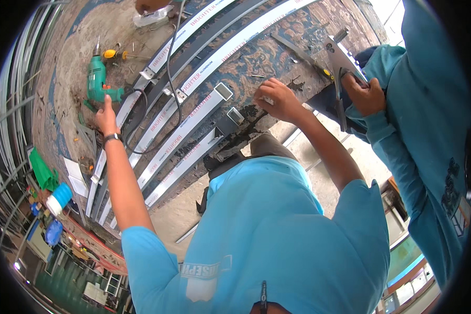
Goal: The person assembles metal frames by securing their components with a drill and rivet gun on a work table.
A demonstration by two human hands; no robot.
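Observation:
A green corded power drill (96,78) with a bit in its chuck lies on the worn bench at the left, the bit toward the far side. My left hand (108,121) is at the near side of its handle, one digit stretched out against it; the other fingers show only in part. My right hand (281,100) hovers over the bench's near edge, fingers loosely curled, with nothing visible in them. Left of that hand are white-filmed rectangular aluminium tubes (224,92) and a dark tube end (235,115). The drill's black cable (170,78) loops over them.
At the right another person's hand (369,97) holds a metal tool. A long flat tool (298,51) lies on the bench near a yellow-handled one (327,75). Beyond the drill lies a yellow screwdriver (110,54). A blue-and-white cup (59,199) and green cloth (43,170) are at the left.

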